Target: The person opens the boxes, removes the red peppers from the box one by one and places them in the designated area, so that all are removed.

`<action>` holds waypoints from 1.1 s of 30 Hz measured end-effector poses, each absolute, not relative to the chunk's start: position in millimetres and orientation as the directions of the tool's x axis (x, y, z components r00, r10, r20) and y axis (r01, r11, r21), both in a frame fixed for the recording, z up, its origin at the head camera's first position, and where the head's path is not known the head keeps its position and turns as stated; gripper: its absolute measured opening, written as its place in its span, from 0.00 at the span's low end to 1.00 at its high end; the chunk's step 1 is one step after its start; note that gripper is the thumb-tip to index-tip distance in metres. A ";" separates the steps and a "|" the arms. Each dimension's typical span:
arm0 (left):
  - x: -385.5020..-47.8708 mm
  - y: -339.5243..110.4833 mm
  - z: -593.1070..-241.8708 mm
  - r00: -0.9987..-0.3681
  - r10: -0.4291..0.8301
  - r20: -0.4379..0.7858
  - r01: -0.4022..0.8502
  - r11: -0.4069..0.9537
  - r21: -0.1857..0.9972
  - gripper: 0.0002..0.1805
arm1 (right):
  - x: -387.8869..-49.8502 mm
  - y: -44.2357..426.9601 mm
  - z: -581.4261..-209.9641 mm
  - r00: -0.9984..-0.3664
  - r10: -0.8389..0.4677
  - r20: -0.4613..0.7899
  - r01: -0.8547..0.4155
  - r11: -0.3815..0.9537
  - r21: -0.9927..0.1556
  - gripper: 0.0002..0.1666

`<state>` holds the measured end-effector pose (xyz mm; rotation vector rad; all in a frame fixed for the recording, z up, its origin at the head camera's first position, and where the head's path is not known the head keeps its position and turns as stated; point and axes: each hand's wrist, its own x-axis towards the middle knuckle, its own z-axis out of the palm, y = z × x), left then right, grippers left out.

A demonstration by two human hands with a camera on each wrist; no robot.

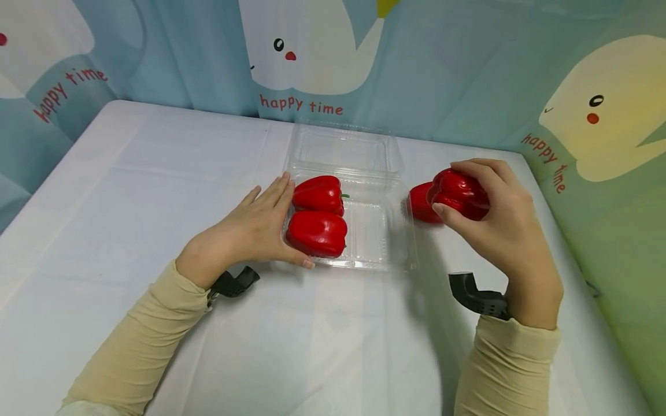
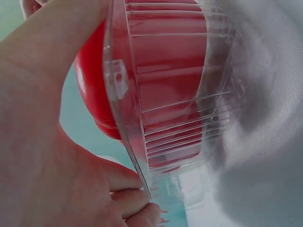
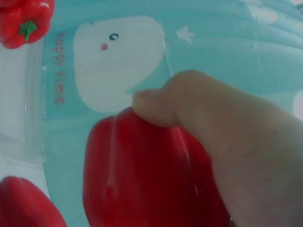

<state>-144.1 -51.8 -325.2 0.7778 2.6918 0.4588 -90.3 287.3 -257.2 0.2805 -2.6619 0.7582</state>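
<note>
My right hand point(image 1: 499, 214) grips a red bell pepper point(image 1: 460, 193) between thumb and fingers, raised over the right side of the table. Partly behind it, another red bell pepper point(image 1: 422, 203) lies on the cloth. Two more red bell peppers, a far one point(image 1: 317, 195) and a near one point(image 1: 316, 233), lie in the left half of a clear plastic clamshell container point(image 1: 369, 231). With fingers straight and thumb spread, my left hand point(image 1: 255, 228) rests against the container's left rim and near corner. The right wrist view shows my thumb pressed on the held pepper point(image 3: 147, 175).
The container's clear lid point(image 1: 343, 149) lies folded back toward the far table edge. A white cloth point(image 1: 333, 335) covers the table. Behind and to the right hangs a printed curtain point(image 1: 442, 69). Dark wrist mounts point(image 1: 478, 297) sit on both wrists.
</note>
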 end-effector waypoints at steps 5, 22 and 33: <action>-142.7 -51.6 -326.4 -0.809 0.552 -0.202 0.457 0.807 0.375 0.77 | -90.2 298.3 -261.3 -0.879 -0.025 0.477 -0.275 0.843 -0.463 0.34; -142.8 -52.0 -324.9 -0.813 0.544 -0.209 0.442 0.810 0.386 0.77 | -92.5 327.8 -269.1 -0.885 0.133 0.447 -0.118 0.863 -0.491 0.34; -143.0 -50.4 -325.4 -0.811 0.544 -0.213 0.439 0.808 0.393 0.77 | -99.2 349.0 -283.4 -0.899 0.151 0.411 -0.061 0.886 -0.459 0.32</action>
